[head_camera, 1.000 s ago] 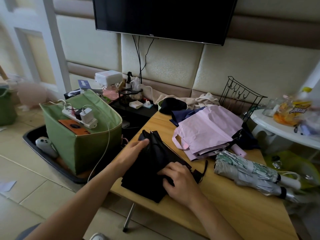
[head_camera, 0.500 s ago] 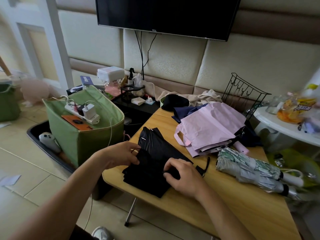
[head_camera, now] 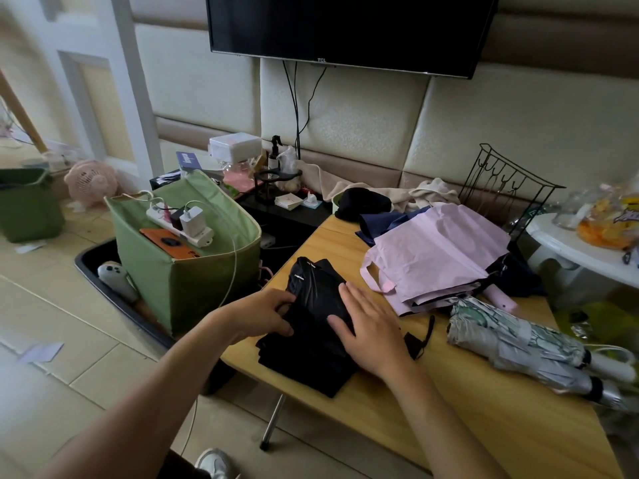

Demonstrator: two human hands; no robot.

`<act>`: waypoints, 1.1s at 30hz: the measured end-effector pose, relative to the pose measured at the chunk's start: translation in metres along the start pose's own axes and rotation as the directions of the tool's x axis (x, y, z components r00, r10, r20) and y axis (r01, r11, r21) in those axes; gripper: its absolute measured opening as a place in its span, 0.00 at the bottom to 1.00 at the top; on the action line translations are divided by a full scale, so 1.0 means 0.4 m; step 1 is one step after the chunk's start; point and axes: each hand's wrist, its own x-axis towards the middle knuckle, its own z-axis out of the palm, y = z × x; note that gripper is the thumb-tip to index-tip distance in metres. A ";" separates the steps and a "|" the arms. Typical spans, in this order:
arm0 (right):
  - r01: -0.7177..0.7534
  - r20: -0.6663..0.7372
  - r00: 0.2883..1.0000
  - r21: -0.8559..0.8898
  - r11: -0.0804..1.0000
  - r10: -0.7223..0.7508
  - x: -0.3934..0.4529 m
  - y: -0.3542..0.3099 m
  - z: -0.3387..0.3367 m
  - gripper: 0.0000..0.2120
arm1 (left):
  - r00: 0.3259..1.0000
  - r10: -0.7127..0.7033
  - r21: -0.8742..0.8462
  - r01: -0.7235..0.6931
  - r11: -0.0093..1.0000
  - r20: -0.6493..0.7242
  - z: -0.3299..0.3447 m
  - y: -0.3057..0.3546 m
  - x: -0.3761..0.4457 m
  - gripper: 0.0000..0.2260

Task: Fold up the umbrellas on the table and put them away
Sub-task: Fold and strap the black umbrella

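Observation:
A black umbrella point(head_camera: 313, 295) lies collapsed and loosely gathered on the wooden table point(head_camera: 449, 420), near its left edge. My left hand point(head_camera: 264, 314) pinches the black fabric at its left side. My right hand point(head_camera: 371, 326) lies flat on top of it, fingers spread, pressing the cloth down. Its black wrist strap point(head_camera: 423, 337) trails out to the right. A pink umbrella point(head_camera: 435, 257) lies collapsed but unrolled behind it, over a dark blue one point(head_camera: 387, 224). Two rolled silver umbrellas with a green print point(head_camera: 518, 344) lie at the right.
A green fabric bin point(head_camera: 186, 271) with a power strip, chargers and an orange phone stands left of the table, in a black tray on the tiled floor. A black wire rack point(head_camera: 505, 188) and a white side table point(head_camera: 581, 250) stand at the right. A TV hangs on the wall.
My right hand has opened from a curled grip and now lies flat on the black umbrella. My left hand has slid back along its left edge. The camera has moved closer.

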 end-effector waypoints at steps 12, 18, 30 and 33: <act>-0.060 0.114 0.991 -0.101 0.993 0.071 0.017 0.003 0.004 0.58 | 0.916 0.167 0.011 -0.176 0.984 -0.364 -0.032 0.008 -0.087 0.08; -0.071 0.097 0.992 -0.113 0.991 0.082 0.016 -0.004 0.007 0.56 | 0.977 0.191 0.155 -0.203 0.967 0.092 -0.069 0.011 -0.182 0.05; -0.101 0.122 0.986 -0.114 0.988 0.115 0.027 -0.009 0.001 0.57 | 0.999 0.018 0.363 -0.034 0.931 0.049 -0.096 -0.010 -0.174 0.17; -0.098 0.124 0.986 -0.118 0.988 0.113 0.025 -0.011 -0.004 0.57 | 0.921 0.312 0.446 -0.183 0.876 -0.235 -0.037 0.017 -0.127 0.09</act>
